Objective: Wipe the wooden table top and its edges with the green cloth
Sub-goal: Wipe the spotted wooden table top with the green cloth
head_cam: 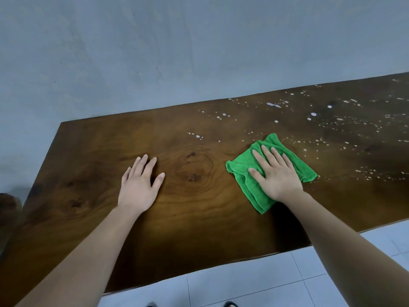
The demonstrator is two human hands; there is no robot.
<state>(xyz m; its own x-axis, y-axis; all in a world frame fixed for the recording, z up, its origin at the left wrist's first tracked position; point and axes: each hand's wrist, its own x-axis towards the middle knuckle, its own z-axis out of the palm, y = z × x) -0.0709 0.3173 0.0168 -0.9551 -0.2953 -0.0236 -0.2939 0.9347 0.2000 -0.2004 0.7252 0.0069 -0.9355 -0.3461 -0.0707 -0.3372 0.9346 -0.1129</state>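
A dark wooden table top [194, 218] fills the middle of the head view, its far edge against a wall. A folded green cloth [245, 189] lies on it right of centre. My right hand [274, 173] presses flat on the cloth, fingers spread and pointing away from me. My left hand [139, 182] rests flat on the bare wood to the left, holding nothing. White droplets and specks [332, 122] are scattered over the right and far part of the top, beyond the cloth.
A grey wall [155, 52] rises behind the table. White floor tiles [254, 282] show below the near edge, with the tips of my footwear [230, 304] at the bottom. A dark rounded object [8, 202] sits off the table's left end.
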